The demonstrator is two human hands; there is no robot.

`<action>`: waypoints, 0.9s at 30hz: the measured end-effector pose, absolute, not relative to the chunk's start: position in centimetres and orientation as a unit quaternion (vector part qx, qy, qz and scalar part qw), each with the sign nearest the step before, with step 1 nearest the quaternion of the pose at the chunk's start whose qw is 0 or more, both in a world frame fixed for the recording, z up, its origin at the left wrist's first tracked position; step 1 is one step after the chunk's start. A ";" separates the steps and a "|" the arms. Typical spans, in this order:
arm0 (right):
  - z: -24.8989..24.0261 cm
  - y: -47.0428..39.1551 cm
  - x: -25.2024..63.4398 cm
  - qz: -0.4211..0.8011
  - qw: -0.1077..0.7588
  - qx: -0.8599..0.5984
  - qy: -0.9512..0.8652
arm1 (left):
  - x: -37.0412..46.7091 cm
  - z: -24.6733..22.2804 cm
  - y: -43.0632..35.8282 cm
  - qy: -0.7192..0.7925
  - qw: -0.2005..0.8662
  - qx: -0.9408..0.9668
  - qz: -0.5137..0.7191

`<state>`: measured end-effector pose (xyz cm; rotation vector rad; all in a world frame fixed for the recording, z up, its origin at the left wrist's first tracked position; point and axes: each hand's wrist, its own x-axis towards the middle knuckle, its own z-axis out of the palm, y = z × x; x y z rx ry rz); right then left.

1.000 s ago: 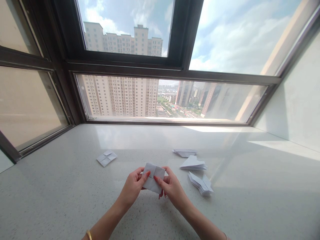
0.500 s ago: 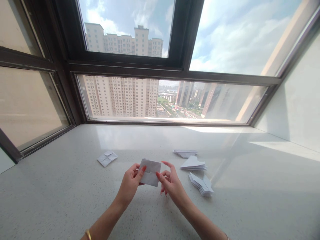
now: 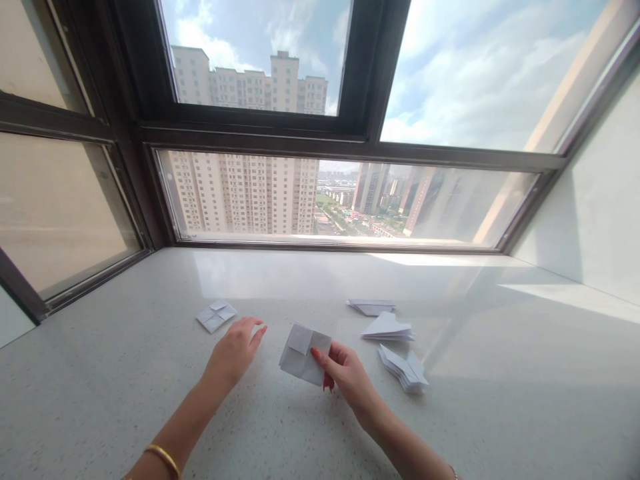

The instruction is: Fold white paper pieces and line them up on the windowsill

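A folded white paper square (image 3: 300, 363) is pinched at its right edge by my right hand (image 3: 347, 373), thumb on top and fingers beneath. A small raised flap shows on its upper left part. My left hand (image 3: 235, 350) is off the paper, thumb and fingers apart with nothing between them. Just beyond its fingers, another folded paper square (image 3: 216, 316) lies flat on the white speckled sill, its creases forming a cross.
Several folded papers lie right of my hands: a flat piece (image 3: 373, 307) at the back, a pointed one (image 3: 387, 328) in the middle, a stack (image 3: 404, 368) nearest. Dark-framed windows (image 3: 350, 248) border the speckled sill (image 3: 150, 373) at the back and left.
My left hand has let go of the paper square and moved left towards the square lying there. My right hand now holds the paper alone, turned so that a flap shows.
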<state>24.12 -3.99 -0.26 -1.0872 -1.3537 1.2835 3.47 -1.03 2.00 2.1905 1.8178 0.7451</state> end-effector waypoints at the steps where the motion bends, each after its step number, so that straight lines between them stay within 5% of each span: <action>1: -0.3 -4.0 24.1 0.527 0.471 -0.441 -0.552 | 2.4 1.9 -0.5 0.635 0.074 0.732 0.236; 15: -0.4 -4.1 23.9 0.538 0.449 -0.435 -0.565 | -1.8 -0.3 1.0 0.751 0.028 0.653 0.094; 27: -0.1 -4.0 24.0 0.528 0.454 -0.439 -0.568 | 2.2 0.2 -0.3 0.638 0.062 0.762 0.086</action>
